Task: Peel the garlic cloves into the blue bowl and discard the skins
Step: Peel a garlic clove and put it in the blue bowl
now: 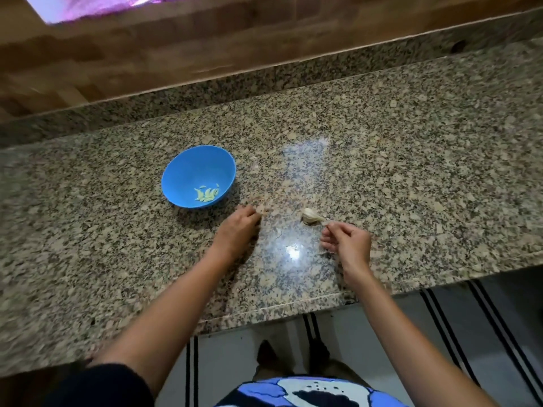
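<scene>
The right hand (348, 240), just right of the frame's centre, makes a narrow grip. Its thumb and forefinger are drawn together, and the other fingers curl beneath them. The pinch sits at the end of the thin tail of the garlic piece (311, 216). Blur hides whether the fingers hold that tail or only touch it.

From this grip the garlic piece lies up and to the left on the surface (411, 171). Its long axis runs roughly left to right, fat end to the left and tail pointing at the right hand. The right hand is therefore much the nearer of the two.

The left hand (238, 227) lies well apart from the garlic, left of centre, knuckles up and fingers curled down onto the surface. Its fingertips are hidden, so I cannot tell whether it holds anything. A faint pale smudge (265, 212) by its knuckles may be skins, but it is too blurred to say.

Further up and left stands the blue bowl (188, 165), with a few peeled cloves (207, 194) low on its near side. It is closer to the left hand than to the right. In my judgement a clove freed by the right hand would have to travel leftward past the left hand to reach it.
</scene>
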A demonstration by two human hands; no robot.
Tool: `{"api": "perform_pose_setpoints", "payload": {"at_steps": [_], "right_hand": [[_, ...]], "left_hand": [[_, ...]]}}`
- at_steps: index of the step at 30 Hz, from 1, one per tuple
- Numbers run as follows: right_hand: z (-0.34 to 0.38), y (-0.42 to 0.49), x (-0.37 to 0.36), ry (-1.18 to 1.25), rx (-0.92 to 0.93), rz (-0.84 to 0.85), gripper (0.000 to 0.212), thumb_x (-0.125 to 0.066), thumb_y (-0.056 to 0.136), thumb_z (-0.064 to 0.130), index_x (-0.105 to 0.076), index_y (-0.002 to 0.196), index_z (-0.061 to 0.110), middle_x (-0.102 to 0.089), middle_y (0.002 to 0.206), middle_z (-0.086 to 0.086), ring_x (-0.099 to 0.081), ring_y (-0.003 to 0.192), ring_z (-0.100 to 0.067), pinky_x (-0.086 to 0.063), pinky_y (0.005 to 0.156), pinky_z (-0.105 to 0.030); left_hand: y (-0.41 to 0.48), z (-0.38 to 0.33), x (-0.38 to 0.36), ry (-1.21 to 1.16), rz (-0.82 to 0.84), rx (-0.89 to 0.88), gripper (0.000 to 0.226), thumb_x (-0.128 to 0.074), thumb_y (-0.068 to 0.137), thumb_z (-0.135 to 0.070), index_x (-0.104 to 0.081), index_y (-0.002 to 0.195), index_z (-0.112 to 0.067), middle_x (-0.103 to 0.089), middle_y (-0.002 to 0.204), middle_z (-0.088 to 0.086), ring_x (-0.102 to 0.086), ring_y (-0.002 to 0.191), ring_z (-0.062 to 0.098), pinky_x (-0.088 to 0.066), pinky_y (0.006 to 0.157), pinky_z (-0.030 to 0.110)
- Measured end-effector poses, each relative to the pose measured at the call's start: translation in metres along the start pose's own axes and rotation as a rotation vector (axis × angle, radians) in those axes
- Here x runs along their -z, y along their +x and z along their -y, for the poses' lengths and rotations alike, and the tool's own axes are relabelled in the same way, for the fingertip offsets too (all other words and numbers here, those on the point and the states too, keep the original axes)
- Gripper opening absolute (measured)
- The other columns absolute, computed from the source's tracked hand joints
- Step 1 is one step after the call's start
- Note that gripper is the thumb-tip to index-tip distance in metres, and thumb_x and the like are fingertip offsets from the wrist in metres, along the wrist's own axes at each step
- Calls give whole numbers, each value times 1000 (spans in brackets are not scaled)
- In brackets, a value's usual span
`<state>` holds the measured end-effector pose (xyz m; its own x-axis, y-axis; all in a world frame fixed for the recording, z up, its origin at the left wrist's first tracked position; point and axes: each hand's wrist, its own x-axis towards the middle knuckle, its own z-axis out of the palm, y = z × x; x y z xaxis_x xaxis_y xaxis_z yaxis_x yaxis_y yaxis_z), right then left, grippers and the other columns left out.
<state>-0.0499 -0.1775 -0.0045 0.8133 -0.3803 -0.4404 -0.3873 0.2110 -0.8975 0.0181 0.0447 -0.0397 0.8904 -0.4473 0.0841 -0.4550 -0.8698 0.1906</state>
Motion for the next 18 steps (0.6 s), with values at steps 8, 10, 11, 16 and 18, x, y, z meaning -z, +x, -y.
{"api": "perform_pose_setpoints", "payload": {"at_steps": [8, 10, 11, 16, 18], "right_hand": [[-29, -9, -19, -104, -44, 149, 13, -59, 90, 9, -67, 81, 5, -66, 68, -11, -61, 56, -19, -54, 50, -23], [-36, -10, -20, -109, -62, 160, 12, -58, 90, 8, -67, 82, 4, -65, 68, -11, -60, 54, -17, -54, 51, -22], [-37, -10, -21, -121, -61, 161, 12, -58, 90, 8, -67, 81, 5, -65, 68, -10, -60, 53, -16, -54, 52, -22], [-41, -11, -27, -150, -57, 171, 14, -57, 91, 6, -66, 82, 2, -63, 66, -10, -59, 51, -15, -54, 51, -21], [-43, -14, -28, -144, -64, 168, 13, -56, 91, 7, -66, 85, 0, -63, 66, -9, -60, 50, -14, -55, 51, -21]], "left_hand": [[-74, -64, -19, -14, -117, 279, 61, -58, 85, 9, -38, 141, -4, -42, 143, 12, -46, 129, 24, -30, 104, 27], [-83, -71, -13, -12, -99, 231, 58, -75, 66, 10, -60, 121, -1, -63, 120, 14, -64, 105, 25, -49, 88, 26], [-86, -70, -13, -10, -113, 189, 53, -80, 57, 9, -67, 108, -1, -68, 104, 14, -68, 89, 25, -55, 76, 28], [-93, -63, -9, -24, -74, 160, 29, -77, 55, 12, -65, 76, -4, -62, 74, 10, -60, 61, 22, -52, 50, 28], [-85, -67, -4, -90, -54, 252, 19, -69, 69, 13, -63, 78, -3, -62, 76, 9, -59, 64, 20, -55, 56, 30]]}}
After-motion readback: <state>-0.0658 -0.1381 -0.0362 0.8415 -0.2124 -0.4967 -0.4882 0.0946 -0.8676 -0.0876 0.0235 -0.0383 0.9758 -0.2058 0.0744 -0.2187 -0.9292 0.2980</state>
